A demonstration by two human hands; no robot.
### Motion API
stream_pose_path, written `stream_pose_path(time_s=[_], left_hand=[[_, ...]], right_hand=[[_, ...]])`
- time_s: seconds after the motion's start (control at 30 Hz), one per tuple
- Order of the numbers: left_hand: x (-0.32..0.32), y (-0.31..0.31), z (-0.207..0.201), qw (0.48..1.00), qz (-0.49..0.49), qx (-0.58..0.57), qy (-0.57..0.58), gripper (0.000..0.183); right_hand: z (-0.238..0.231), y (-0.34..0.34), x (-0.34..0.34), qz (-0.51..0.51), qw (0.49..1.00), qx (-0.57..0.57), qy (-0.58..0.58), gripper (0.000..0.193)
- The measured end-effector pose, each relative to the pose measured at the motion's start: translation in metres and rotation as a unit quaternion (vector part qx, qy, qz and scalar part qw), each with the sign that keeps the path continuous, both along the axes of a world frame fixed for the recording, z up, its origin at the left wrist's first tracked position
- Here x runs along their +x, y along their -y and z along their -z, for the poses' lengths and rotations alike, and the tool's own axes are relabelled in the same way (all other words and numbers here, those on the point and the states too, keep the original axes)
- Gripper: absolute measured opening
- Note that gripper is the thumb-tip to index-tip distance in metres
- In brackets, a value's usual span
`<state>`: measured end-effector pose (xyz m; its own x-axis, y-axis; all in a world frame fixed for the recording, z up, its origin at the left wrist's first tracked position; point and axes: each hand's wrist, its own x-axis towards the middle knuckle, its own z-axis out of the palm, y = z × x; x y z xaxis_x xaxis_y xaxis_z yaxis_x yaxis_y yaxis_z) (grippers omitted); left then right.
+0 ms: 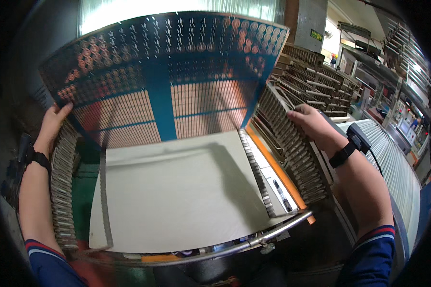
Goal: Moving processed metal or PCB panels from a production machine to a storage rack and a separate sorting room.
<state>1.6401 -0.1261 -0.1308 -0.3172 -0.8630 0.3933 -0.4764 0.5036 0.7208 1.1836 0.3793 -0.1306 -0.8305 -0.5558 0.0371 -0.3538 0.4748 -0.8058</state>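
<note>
A large blue circuit-board panel (159, 103), patterned with coppery circles and fine grid lines, stands tilted up at the far side of a flat pale board (177, 191). At the panel's left edge is my left hand (55, 122), thumb against the edge and the other fingers mostly hidden. My right hand (313, 125) is closed around the upper part of a slotted metal rack side (294, 148), apart from the panel. A matching slotted rack side (63, 191) runs below my left hand.
A curved metal bar (273, 235) crosses the near side. A dark pen (282, 193) lies on a white strip beside an orange edge (277, 165). More slotted racks (316, 81) stand at the back right, and a ribbed pale surface (378, 153) lies to my right.
</note>
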Motion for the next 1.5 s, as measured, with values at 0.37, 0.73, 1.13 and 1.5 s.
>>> stream_pose_path(time_s=[0.37,0.73,1.13,1.5], left_hand=[[0.081,-0.073,-0.046,0.969,0.071,-0.192,-0.139,0.035],[0.121,-0.079,-0.001,0.897,-0.006,-0.352,-0.265,0.023],[0.175,-0.024,0.042,0.847,0.166,-0.417,-0.284,0.032],[0.163,-0.019,0.032,0.877,0.163,-0.333,-0.307,0.033]], right_hand=[[0.055,-0.005,0.014,-0.048,0.918,-0.372,-0.129,0.053],[-0.045,-0.099,0.01,-0.078,0.911,-0.351,-0.201,0.033],[-0.23,-0.033,0.181,-0.241,0.537,0.095,-0.803,0.052],[-0.196,0.027,0.182,-0.303,0.464,0.339,-0.76,0.035]])
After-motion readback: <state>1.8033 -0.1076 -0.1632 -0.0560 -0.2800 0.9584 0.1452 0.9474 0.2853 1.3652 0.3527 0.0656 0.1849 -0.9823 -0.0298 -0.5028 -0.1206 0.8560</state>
